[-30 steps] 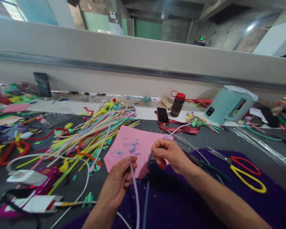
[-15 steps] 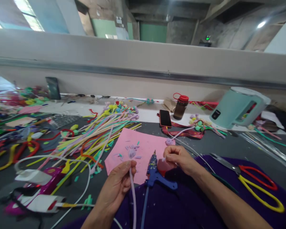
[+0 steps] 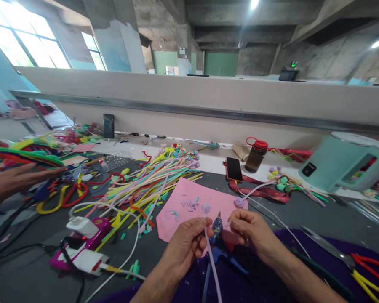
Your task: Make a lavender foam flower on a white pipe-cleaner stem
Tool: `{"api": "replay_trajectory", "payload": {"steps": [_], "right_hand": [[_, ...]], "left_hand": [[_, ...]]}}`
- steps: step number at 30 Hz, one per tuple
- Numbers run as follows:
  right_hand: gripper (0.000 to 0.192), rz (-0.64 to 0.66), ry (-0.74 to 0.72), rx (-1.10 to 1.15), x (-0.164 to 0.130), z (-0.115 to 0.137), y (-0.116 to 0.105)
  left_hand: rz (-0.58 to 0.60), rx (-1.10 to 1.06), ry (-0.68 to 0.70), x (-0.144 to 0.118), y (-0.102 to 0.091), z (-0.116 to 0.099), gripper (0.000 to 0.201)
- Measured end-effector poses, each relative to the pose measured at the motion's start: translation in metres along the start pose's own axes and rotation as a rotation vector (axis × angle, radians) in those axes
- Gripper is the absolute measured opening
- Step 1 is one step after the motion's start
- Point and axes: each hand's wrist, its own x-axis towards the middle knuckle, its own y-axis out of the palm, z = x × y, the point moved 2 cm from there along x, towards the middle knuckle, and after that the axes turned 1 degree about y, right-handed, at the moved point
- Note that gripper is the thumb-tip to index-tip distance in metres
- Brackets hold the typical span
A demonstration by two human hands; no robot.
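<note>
My left hand (image 3: pixel 189 240) pinches a lilac pipe cleaner stem (image 3: pixel 211 256) topped by a small fuzzy lilac flower head (image 3: pixel 206 208). To its right, my right hand (image 3: pixel 255 233) is closed in a pinch, with a small pale lilac piece (image 3: pixel 229 224) showing at the fingertips. Between the two hands lies a blue glue gun (image 3: pixel 219 248), nozzle pointing away from me. Beneath the flower head is a pink sheet (image 3: pixel 177 202) scattered with short lilac cuttings (image 3: pixel 190 205). Another lilac flower (image 3: pixel 239 202) rests on the sheet's right edge.
Many pipe cleaners (image 3: pixel 151 176) lie left of the sheet. A power strip (image 3: pixel 94 240) and white cable sit nearer. A phone (image 3: pixel 233 169), bottle (image 3: pixel 257 156) and kettle (image 3: pixel 344 162) stand behind; scissors (image 3: pixel 344 256) lie right. A co-worker's hand (image 3: pixel 15 181) is far left.
The view has swung left and up, bringing a co-worker's hands and pipe cleaners into sight. My two hands are closer together, the left having moved right beside the glue gun.
</note>
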Motion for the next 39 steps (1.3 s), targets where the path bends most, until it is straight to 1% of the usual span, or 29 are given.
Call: {"api": "replay_trajectory", "payload": {"steps": [2,4,8,11,13,16,20,24,27,28,29,31,33,35,37,39], "right_hand": [[0.027,0.048,-0.001,-0.009,0.001,0.0,0.011],[0.027,0.064,-0.005,-0.021,0.005,0.002,0.021],[0.025,0.034,-0.002,-0.018,0.014,0.004,0.034],[0.024,0.045,-0.005,-0.004,0.016,0.005,0.04],[0.025,0.066,-0.007,0.019,0.016,0.006,0.043],[0.025,0.081,-0.019,0.038,0.015,0.008,0.044],[0.025,0.084,-0.048,-0.01,0.014,0.006,0.044],[0.024,0.11,-0.029,-0.067,0.015,0.004,0.044],[0.027,0.109,-0.009,-0.139,0.012,0.008,0.038],[0.028,0.099,-0.024,-0.209,0.01,0.012,0.034],[0.03,0.088,-0.056,-0.326,0.006,0.016,0.03],[0.029,0.064,-0.135,-0.685,-0.003,0.022,0.021],[0.027,0.054,-0.17,-1.107,-0.013,0.022,0.017],[0.033,0.051,-0.155,-1.418,-0.021,0.014,0.017],[0.039,0.049,-0.12,-1.6,-0.025,0.002,0.021],[0.038,0.056,-0.093,-1.678,-0.024,-0.009,0.025]], "left_hand": [[0.019,0.006,-0.002,0.0,-0.001,0.002,0.023],[0.035,0.008,0.001,-0.001,-0.001,0.002,0.024],[0.054,-0.006,-0.003,-0.004,-0.002,0.0,0.023],[0.049,0.02,-0.01,-0.005,-0.004,-0.001,0.023],[0.058,0.031,-0.013,-0.005,-0.005,0.0,0.024],[0.101,0.038,-0.003,-0.005,-0.005,0.001,0.026],[0.134,0.065,0.006,-0.005,-0.003,0.003,0.027],[0.127,0.064,0.023,-0.005,-0.002,0.004,0.024],[0.081,0.014,0.023,-0.006,-0.003,0.002,0.02],[0.055,-0.01,0.029,-0.006,-0.004,0.001,0.019],[0.03,-0.034,0.037,-0.007,-0.005,-0.001,0.019],[0.004,-0.078,0.058,-0.008,-0.007,-0.005,0.019],[0.029,-0.106,0.069,-0.009,-0.009,-0.008,0.021],[0.086,-0.115,0.073,-0.009,-0.009,-0.009,0.023],[0.138,-0.115,0.075,-0.01,-0.009,-0.009,0.024],[0.166,-0.111,0.077,-0.011,-0.01,-0.008,0.025]]}}
